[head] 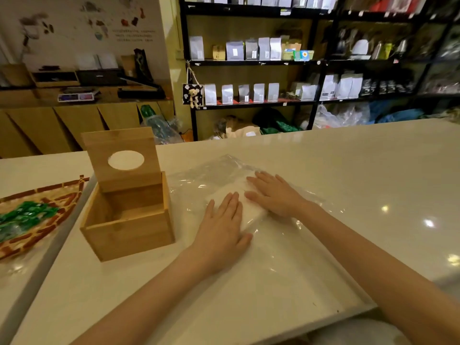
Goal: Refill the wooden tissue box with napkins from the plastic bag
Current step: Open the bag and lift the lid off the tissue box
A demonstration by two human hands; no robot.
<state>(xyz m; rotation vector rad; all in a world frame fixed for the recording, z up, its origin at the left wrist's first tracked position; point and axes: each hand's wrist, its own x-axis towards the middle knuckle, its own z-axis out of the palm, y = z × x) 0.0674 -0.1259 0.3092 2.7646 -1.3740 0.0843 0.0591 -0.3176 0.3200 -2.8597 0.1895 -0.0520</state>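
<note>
The wooden tissue box stands on the white counter, left of centre. Its lid, with an oval hole, is hinged up and the inside looks bare. To its right lies a clear plastic bag with a white stack of napkins inside. My left hand lies flat, palm down, on the near end of the stack through the plastic. My right hand rests flat on the bag beside it, fingers stretched out toward the far end. Neither hand grips anything.
A patterned tray with green wrapped items sits on a lower surface to the left. The white counter stretches to the right and back. Black shelves with pouches stand behind it, and a wooden cabinet at back left.
</note>
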